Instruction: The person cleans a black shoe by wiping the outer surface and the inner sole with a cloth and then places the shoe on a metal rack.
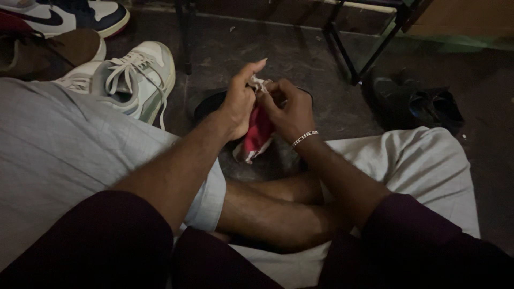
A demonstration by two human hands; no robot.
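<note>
Dim, dusty floor [300,59] fills the upper frame, with the legs of a black rack [369,48] at upper right and a pair of dark sandals [423,107] beside them. At upper left sit several shoes; nearest is a white sneaker [134,80], laces loose, and nothing shows it being handled.

At centre frame, both hands meet over a dark shoe [206,104] lying on the floor just behind them. The left hand [238,101] pinches the top of a red and white cloth [257,134], forefinger raised; the right hand [289,109], a bracelet [304,138] at its wrist, closes on the same bunched top edge. Both grips are narrow, fingertips working at the fabric.

As a judgement, the work seems at a preparing stage: the cloth is being gathered or folded, not pressed to any shoe. It hangs crumpled between the hands, red with a white edge, its lower end loose above the person's crossed legs [278,214].
</note>
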